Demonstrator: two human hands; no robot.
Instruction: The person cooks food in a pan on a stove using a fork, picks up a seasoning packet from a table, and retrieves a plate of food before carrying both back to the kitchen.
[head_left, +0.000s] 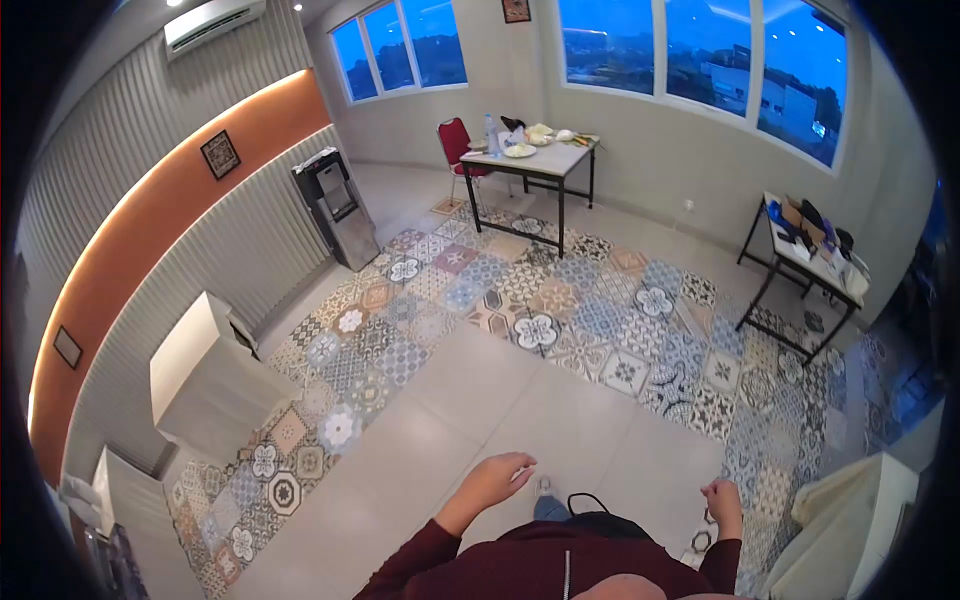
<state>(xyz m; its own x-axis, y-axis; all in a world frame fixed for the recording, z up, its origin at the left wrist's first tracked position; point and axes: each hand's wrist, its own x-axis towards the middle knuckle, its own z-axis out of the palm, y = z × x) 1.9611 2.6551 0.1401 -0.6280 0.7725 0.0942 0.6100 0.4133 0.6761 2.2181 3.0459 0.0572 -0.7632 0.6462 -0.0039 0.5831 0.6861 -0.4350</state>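
Observation:
My left hand hangs in front of my body at the lower middle of the view, its fingers loosely stretched and holding nothing. At my right side, my right hand is curled closed, and nothing shows in it. Both arms are in dark maroon sleeves, and neither hand touches anything. Below them are my shoe and a dark looped cord close to my waist.
Ahead stands a table with a plate, a bottle and food, beside a red chair. A water dispenser and a cloth-covered box are left. A cluttered side table stands right.

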